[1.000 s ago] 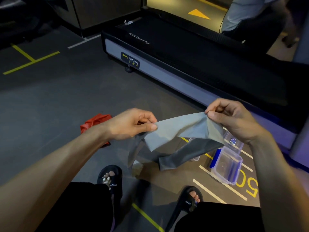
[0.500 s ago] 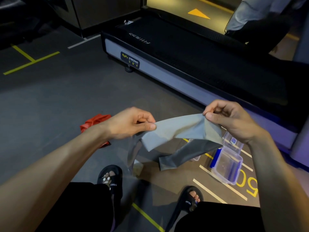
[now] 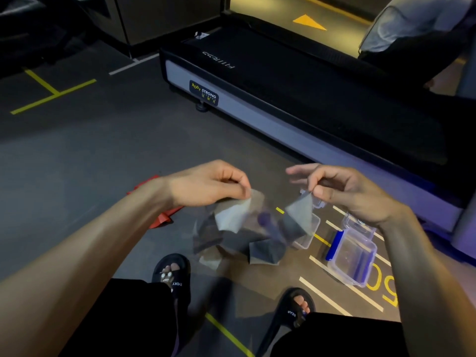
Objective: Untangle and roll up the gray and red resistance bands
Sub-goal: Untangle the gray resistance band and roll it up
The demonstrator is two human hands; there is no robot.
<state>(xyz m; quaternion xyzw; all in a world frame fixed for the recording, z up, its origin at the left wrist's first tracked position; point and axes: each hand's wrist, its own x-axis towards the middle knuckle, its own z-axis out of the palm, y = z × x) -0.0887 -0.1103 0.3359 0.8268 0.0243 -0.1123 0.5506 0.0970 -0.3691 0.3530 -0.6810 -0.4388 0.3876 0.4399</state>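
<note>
1. One gray band (image 3: 231, 217) hangs between my two hands above the floor (image 3: 77, 163), its middle sagging in blurred folds over my feet.
2. My left hand (image 3: 206, 184) pinches one end of it between thumb and fingertips.
3. My right hand (image 3: 342, 191) pinches the other end, its outer fingers spread loose.
4. I see the red band (image 3: 164, 217) lying bunched on the floor, partly hidden under my left forearm.
5. Two clear plastic containers (image 3: 353, 256) with blue clips sit on the floor to the right, near a treadmill (image 3: 283, 81).
</note>
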